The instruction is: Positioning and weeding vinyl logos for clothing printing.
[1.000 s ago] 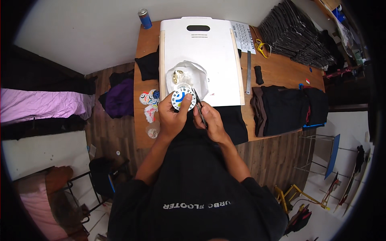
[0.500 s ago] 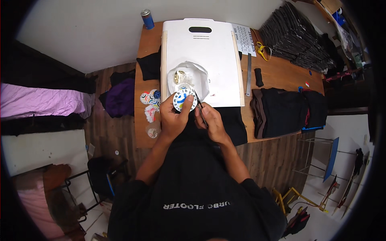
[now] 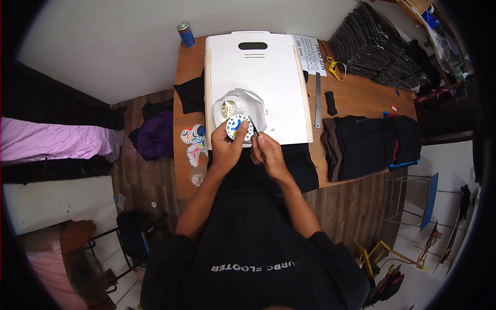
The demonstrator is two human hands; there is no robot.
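My left hand pinches a round white label with a blue curved design and dark lettering round its rim, the thumb lying across it. In my right hand is a pair of small dark scissors, its blades pointing up against the label's right edge. Just beyond both hands, a crumpled whitish plastic bag with a gold-coloured thing in it lies on a white board. Similar round labels lie left of my left hand, with clear and reddish scraps below them.
The board rests on a brown wooden table, partly over black cloth. To the right are a metal ruler, folded dark garments, a yellow-handled tool and a tall stack of dark cloth. A blue can stands far left.
The label has turned a little in my left hand, against the scissors. The whole view has shifted slightly, with the table lower in it.
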